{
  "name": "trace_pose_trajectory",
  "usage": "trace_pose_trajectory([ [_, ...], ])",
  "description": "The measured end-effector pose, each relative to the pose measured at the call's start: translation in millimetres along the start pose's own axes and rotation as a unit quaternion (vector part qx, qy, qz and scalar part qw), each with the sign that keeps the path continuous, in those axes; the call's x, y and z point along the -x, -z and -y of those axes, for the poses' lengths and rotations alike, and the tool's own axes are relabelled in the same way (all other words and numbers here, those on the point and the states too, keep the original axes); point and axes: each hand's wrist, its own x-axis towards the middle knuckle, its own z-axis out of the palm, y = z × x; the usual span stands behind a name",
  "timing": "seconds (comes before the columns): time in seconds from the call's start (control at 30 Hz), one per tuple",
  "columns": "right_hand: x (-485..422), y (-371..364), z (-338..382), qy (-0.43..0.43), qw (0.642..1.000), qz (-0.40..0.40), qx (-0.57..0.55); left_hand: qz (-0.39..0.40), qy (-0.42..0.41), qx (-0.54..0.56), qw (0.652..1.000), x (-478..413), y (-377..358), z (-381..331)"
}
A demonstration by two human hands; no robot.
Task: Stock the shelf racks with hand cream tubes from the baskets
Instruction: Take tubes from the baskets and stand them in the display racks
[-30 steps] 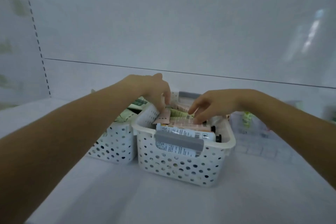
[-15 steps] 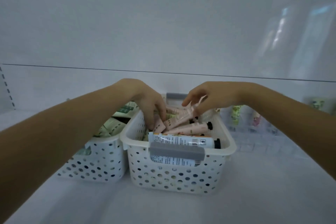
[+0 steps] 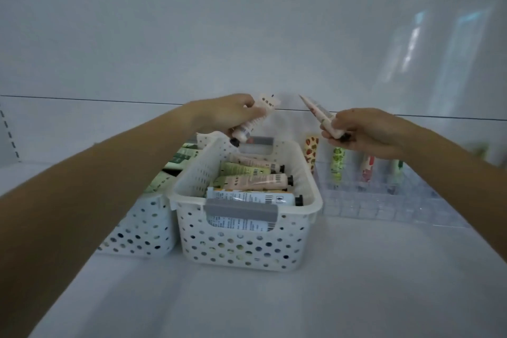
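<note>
Stock: left hand (image 3: 227, 115) grips pink tube (image 3: 253, 119), right hand (image 3: 365, 132) grips second tube (image 3: 319, 114), both cap-down, clear of basket (image 3: 247, 241), presumably oriented for standing in clear rack (image 3: 384, 200).

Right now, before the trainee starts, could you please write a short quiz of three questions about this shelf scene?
1. True or false: the left hand holds nothing.
2. Where do tubes stand upright? A) in the clear rack; B) in the grey-handled basket; C) nowhere.
3. Fill in: the right hand grips one hand cream ____.

Key
1. False: it grips a pale tube.
2. A. In the grey-handled basket they lie flat.
3. tube
</note>
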Motion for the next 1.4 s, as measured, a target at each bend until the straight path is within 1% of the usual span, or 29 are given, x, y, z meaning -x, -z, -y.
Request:
trace_pose_trajectory([
  [0.1,12.0,10.5,-5.3,-0.003,0.999,0.007,-0.033,-0.054,-0.022,0.008,0.998,-4.6,-16.6,-25.0],
  [0.17,22.7,20.7,-7.6,0.010,0.999,0.011,-0.033,-0.069,-0.016,0.033,0.997,-9.6,-30.9,-43.4],
  [0.23,34.6,35.8,-10.8,0.009,0.998,0.003,-0.058,-0.066,0.003,0.058,0.996,-15.6,-50.2,-63.1],
  [0.33,53.3,66.6,-14.1,-0.026,0.993,-0.003,-0.115,-0.058,0.009,0.053,0.997,-24.8,-87.3,-96.9],
  [0.47,77.0,115.8,-17.0,-0.060,0.982,0.000,-0.182,-0.048,0.031,0.094,0.994,-37.6,-143.0,-142.7],
  [0.53,87.1,142.8,-20.3,-0.061,0.982,-0.025,-0.178,-0.045,0.045,0.103,0.993,-43.0,-172.8,-159.4],
  [0.63,101.5,184.0,-25.5,-0.047,0.982,-0.071,-0.170,-0.060,0.038,0.131,0.989,-48.3,-220.1,-174.9],
  [0.7,109.0,210.9,-28.1,-0.018,0.981,-0.113,-0.156,-0.085,0.031,0.173,0.981,-53.7,-251.1,-179.1],
  [0.8,118.3,248.2,-28.1,0.026,0.975,-0.176,-0.135,-0.126,0.019,0.252,0.959,-62.1,-288.9,-186.3],
  [0.87,123.8,266.8,-24.1,0.052,0.970,-0.206,-0.116,-0.141,0.012,0.289,0.947,-67.5,-305.3,-194.7],
  [1.03,126.9,299.3,-29.8,0.136,0.954,-0.264,-0.040,-0.176,0.007,0.333,0.926,-80.5,-333.3,-211.4],
  [1.13,125.7,309.7,-43.9,0.161,0.942,-0.288,0.063,-0.176,0.003,0.339,0.924,-83.9,-357.4,-208.8],
  [1.2,124.4,311.1,-50.6,0.176,0.933,-0.285,0.129,-0.172,0.000,0.325,0.930,-84.7,-370.5,-200.9],
  [1.27,119.9,309.8,-52.9,0.189,0.926,-0.262,0.195,-0.178,-0.006,0.303,0.936,-87.3,-375.5,-193.5],
  [1.4,107.8,301.4,-53.8,0.203,0.899,-0.216,0.321,-0.183,-0.008,0.315,0.931,-85.8,-373.8,-187.4],
])
